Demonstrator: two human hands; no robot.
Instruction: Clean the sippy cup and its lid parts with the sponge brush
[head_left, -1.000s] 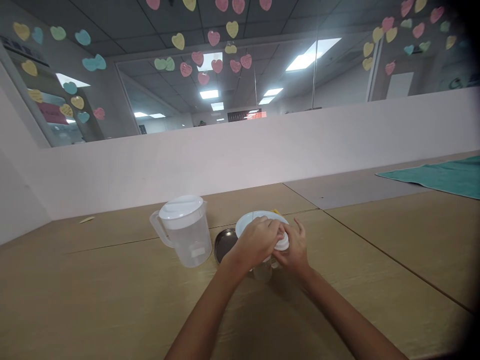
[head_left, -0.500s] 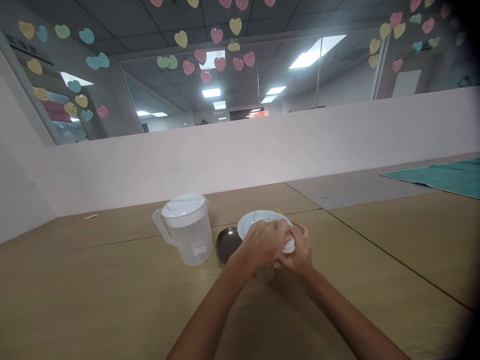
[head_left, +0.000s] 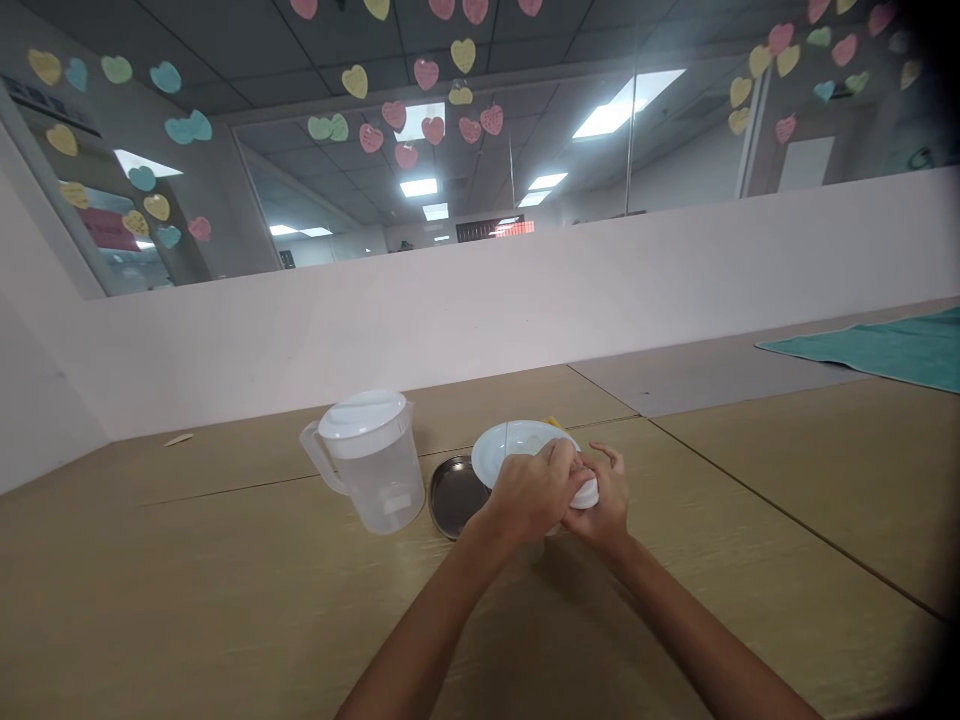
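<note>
Both hands meet in front of a white bowl [head_left: 491, 450] on the table. Between them is a small white round-edged piece [head_left: 586, 494] that looks like a lid; most of it is covered by fingers. My left hand [head_left: 534, 490] is closed over it from the left, knuckles up. From the right, my right hand [head_left: 606, 505] grips it with thumb and palm, its upper fingers bent and partly lifted. Something pale and see-through shows faintly under my left hand, too hidden to name. A dark metal tray [head_left: 452, 497] lies left of my left hand, partly behind the wrist.
A clear plastic pitcher [head_left: 382, 480] with a white lid stands left of the tray, handle to the left. Behind the bowl a bit of something yellow [head_left: 553, 423] shows. A teal cloth [head_left: 885, 350] lies far right. A white wall [head_left: 480, 320] borders the table's back.
The white piece has shifted slightly right and shows more beside my right hand. My right hand's upper fingers have lifted and spread a little. The view has moved slightly.
</note>
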